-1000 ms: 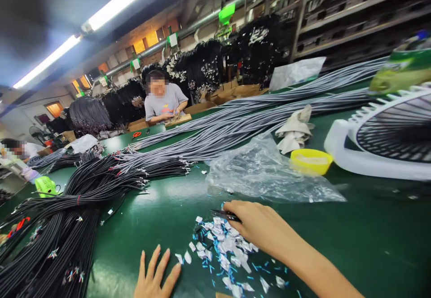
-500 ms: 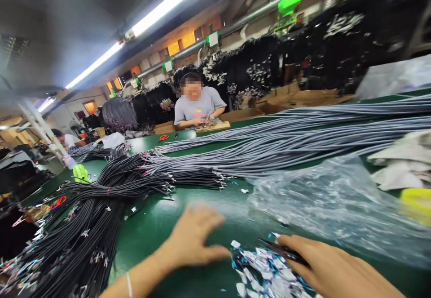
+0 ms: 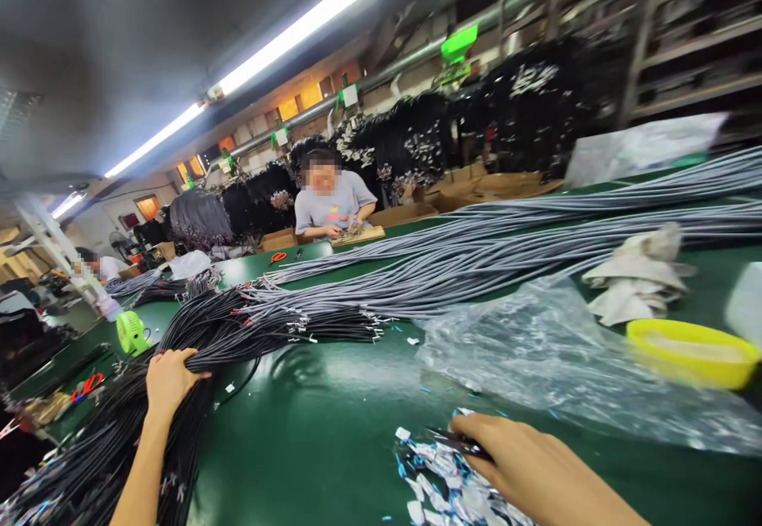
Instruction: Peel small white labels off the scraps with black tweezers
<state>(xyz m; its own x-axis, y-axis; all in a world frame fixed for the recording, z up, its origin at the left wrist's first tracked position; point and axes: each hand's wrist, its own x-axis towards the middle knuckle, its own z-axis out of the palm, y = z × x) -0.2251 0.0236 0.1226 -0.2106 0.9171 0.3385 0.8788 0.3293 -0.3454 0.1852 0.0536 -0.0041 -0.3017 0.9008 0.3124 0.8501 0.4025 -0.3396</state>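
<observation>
Left hand on the black cables, right hand on the scraps.

The left hand (image 3: 168,375) closes over the thick bundle of black cables (image 3: 196,351), which runs from lower left toward the table's middle; the right hand (image 3: 529,466) grips small dark snips (image 3: 458,443) over white and blue label scraps (image 3: 440,486), its fingers curled and largely hidden.

Two hands (image 3: 170,379); one yellow bowl (image 3: 690,351); one green fan (image 3: 131,333); two co-workers (image 3: 330,205).
</observation>
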